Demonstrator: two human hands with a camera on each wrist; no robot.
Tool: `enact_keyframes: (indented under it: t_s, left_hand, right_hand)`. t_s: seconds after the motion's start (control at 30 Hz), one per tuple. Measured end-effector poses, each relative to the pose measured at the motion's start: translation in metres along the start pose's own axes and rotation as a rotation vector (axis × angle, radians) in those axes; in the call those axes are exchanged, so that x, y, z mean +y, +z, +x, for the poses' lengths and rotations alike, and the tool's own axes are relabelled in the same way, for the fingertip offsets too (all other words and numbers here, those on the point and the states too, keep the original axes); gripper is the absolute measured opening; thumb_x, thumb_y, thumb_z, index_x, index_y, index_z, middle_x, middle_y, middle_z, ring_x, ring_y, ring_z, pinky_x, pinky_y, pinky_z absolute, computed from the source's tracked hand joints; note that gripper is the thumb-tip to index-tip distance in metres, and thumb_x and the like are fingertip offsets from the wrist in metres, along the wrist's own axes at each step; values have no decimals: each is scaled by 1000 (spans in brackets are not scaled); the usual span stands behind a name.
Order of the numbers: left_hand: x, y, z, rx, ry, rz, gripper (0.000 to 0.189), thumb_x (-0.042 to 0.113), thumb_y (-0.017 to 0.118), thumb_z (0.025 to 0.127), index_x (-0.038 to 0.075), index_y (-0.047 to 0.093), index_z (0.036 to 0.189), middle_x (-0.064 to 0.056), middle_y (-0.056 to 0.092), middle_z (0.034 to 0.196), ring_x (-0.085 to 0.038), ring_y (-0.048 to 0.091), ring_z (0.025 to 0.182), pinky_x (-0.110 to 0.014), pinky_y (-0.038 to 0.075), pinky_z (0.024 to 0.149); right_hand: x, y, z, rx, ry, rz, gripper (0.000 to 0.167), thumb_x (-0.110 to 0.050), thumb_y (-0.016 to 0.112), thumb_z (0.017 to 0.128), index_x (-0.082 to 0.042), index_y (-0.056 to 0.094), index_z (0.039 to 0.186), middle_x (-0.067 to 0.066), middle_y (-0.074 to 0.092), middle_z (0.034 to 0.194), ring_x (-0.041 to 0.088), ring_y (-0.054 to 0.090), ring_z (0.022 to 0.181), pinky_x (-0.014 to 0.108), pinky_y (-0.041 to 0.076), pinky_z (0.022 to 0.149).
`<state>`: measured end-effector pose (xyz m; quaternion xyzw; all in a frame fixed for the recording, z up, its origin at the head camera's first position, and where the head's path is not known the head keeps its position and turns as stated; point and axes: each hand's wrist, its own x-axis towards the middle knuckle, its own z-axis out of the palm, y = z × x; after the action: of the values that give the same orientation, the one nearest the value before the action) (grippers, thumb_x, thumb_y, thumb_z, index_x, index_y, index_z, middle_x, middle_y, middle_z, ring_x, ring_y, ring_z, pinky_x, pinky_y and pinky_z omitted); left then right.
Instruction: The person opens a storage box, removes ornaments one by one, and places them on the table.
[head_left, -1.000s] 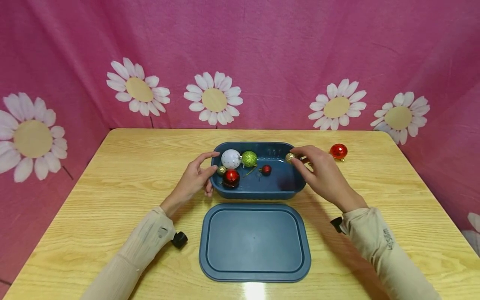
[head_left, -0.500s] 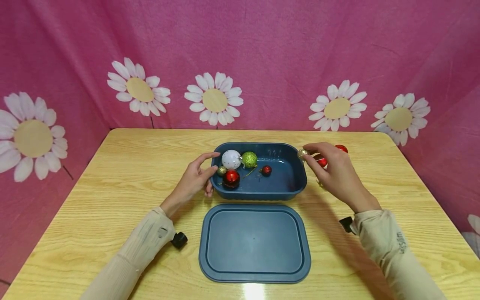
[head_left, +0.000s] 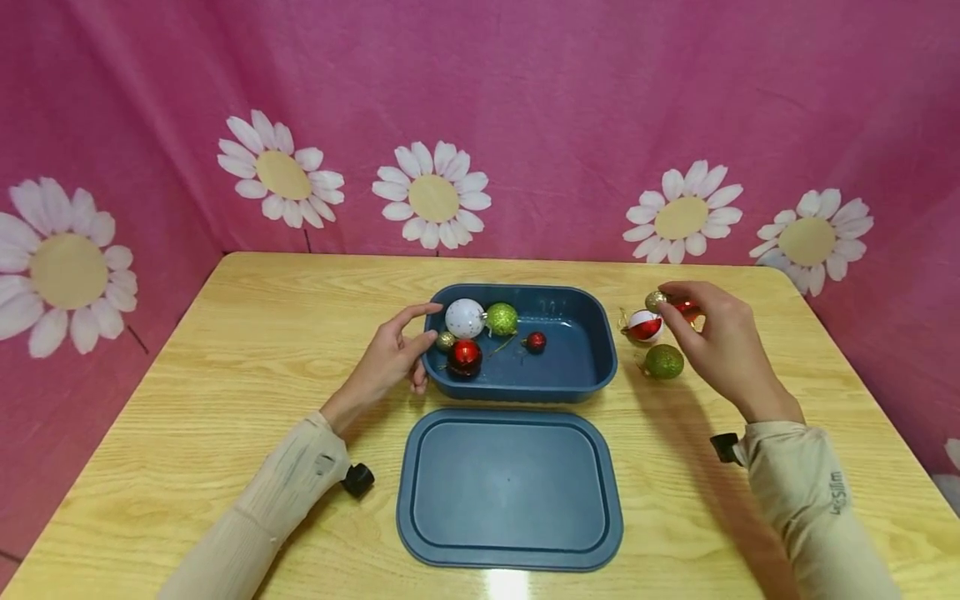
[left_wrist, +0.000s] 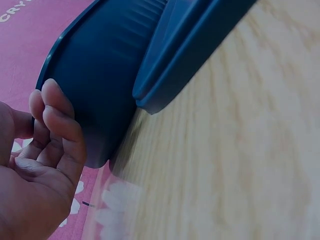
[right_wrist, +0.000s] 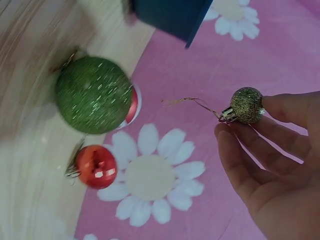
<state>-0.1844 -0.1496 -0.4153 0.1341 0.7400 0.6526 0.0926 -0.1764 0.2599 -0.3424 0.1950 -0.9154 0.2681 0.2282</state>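
My right hand point(head_left: 716, 350) pinches a small gold glitter Christmas bauble point(head_left: 656, 301) between thumb and fingers, raised above the table right of the blue-grey plastic box point(head_left: 525, 393). In the right wrist view the gold bauble point(right_wrist: 246, 105) trails its hanging string. My left hand point(head_left: 382, 367) holds the box's left end, fingertips at the rim. Inside the box lie a white bauble point(head_left: 465, 318), a bright green one point(head_left: 502, 319), a shiny red one point(head_left: 464, 357), a small gold one point(head_left: 446, 341) and a small dark red one point(head_left: 536, 342).
Right of the box rest a red-and-white bauble point(head_left: 644, 326), a green glitter bauble point(head_left: 663, 362) and a shiny red bauble point(head_left: 686, 310), partly behind the right hand. A flat blue-grey lid point(head_left: 510, 492) lies in front of the box on the wooden table point(head_left: 300, 333).
My right hand has carried the gold bauble from over the box's right end to the right, out past the rim, uncovering the green and red-and-white baubles. The left hand stays at the box.
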Motion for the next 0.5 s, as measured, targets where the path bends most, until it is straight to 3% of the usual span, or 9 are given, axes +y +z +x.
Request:
enact_keyframes:
  t_s: [0.2, 0.4, 0.5]
  left_hand:
    - [1, 1, 1, -11, 2, -18, 45, 13, 50, 106, 12, 40, 149, -7, 56, 52, -20, 57, 41, -31, 54, 46]
    - [1, 1, 1, -5, -3, -7, 44, 15, 51, 105, 13, 41, 149, -7, 57, 52, -20, 57, 41, -31, 55, 47]
    - [1, 0, 1, -6, -3, 2, 44, 15, 51, 105, 12, 40, 149, -7, 58, 52, -20, 58, 41, -32, 55, 47]
  right_hand:
    - [27, -4, -1, -29, 97, 34, 27, -14, 68, 95, 2, 67, 117, 19, 70, 106, 30, 66, 96, 5, 40, 75]
    - [56, -7, -5, -60, 229, 66, 29, -18, 67, 96, 3, 68, 115, 21, 70, 105, -9, 54, 88, -1, 39, 73]
    - [64, -6, -7, -78, 223, 44, 26, -16, 69, 95, 4, 69, 113, 21, 71, 102, -6, 57, 84, 0, 40, 69]
